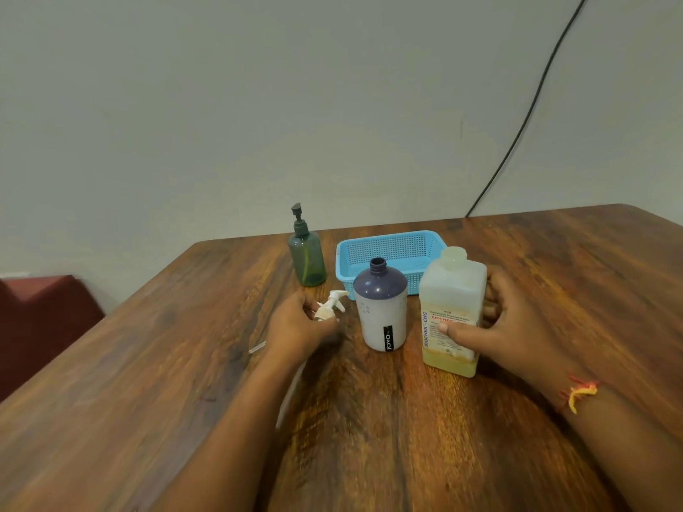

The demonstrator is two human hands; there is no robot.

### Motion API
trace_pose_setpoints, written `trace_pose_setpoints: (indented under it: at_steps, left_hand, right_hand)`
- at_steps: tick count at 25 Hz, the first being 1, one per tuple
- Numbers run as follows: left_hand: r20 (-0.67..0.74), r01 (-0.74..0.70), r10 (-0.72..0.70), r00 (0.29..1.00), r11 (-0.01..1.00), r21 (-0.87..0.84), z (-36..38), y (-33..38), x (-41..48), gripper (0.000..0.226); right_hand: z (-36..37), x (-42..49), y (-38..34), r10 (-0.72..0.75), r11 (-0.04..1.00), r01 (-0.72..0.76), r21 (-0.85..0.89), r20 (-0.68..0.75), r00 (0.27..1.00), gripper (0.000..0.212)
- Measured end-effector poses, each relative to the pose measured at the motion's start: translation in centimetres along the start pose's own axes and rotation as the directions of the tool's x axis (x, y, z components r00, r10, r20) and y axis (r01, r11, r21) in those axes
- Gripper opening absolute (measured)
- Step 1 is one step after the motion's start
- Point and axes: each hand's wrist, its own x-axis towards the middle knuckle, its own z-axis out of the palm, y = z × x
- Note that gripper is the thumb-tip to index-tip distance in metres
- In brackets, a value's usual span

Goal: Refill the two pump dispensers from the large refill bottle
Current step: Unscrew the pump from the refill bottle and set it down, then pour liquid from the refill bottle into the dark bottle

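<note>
Refill bottle (452, 312), right of the uncapped dispenser (380, 308) on the counter (369, 437): squarish stiff plastic, capped, liquid showing low so probably light, likely slick; best held mid-body, where right hand (517, 319) wraps it; left hand (295, 327) pinches the loose pump (330, 306).

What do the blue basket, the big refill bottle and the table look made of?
Blue basket: likely moulded plastic, its walls a perforated grid. Refill bottle: translucent, frosted plastic; yellowish liquid shows through low down. Table: wood or wood-look veneer, glossy, with visible grain.
</note>
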Motion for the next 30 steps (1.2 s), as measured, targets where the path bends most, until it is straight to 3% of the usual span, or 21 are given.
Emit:
trace_pose_setpoints:
  at_steps: [3, 8, 12, 15, 18, 22, 27, 30]
  left_hand:
    - [0.093, -0.020, 0.012, 0.996, 0.996, 0.090, -0.3, -0.6, 0.2, 0.033]
    - [0.097, -0.112, 0.099, 0.990, 0.984, 0.139, 0.1, -0.3, 0.4, 0.041]
    - [0.078, -0.226, 0.214, 0.974, 0.952, 0.207, -0.1, 0.3, 0.2, 0.071]
    - [0.085, -0.372, 0.369, 0.925, 0.928, 0.016, -0.5, 0.9, -0.5, 0.098]
    - [0.115, -0.365, 0.391, 0.913, 0.911, -0.193, 0.5, 2.0, -1.6, 0.108]
    - [0.088, -0.360, 0.392, 0.916, 0.898, -0.254, 2.5, 2.1, -1.8, 0.103]
    - [-0.002, -0.409, 0.429, 0.903, 0.860, -0.307, 3.3, 2.3, -2.2, 0.065]
    - [-0.103, -0.462, 0.454, 0.885, 0.833, -0.305, 3.6, 2.1, -2.0, 0.072]
  right_hand:
    - [0.1, -0.1, -0.4, 0.008, 1.000, -0.008, 0.004, -0.007, 1.000, 0.069]
    - [0.3, -0.1, -0.8, 0.000, 1.000, 0.000, -0.012, -0.021, 1.000, 0.069]
    - [0.5, 0.0, -0.6, -0.020, 0.999, 0.018, -0.044, -0.043, 0.999, 0.071]
    - [0.6, 0.2, -0.9, -0.024, 0.997, 0.018, -0.078, -0.085, 0.996, 0.072]
    - [0.1, 0.8, -1.4, -0.052, 0.990, 0.035, -0.138, -0.126, 0.991, 0.070]
    - [-0.1, 2.3, -2.0, -0.045, 0.963, 0.009, -0.269, -0.128, 0.991, 0.077]
    - [0.4, 4.8, -2.4, -0.081, 0.932, 0.017, -0.363, -0.163, 0.983, 0.078]
    - [0.8, 5.2, -2.5, -0.178, 0.898, 0.071, -0.435, -0.210, 0.961, 0.075]
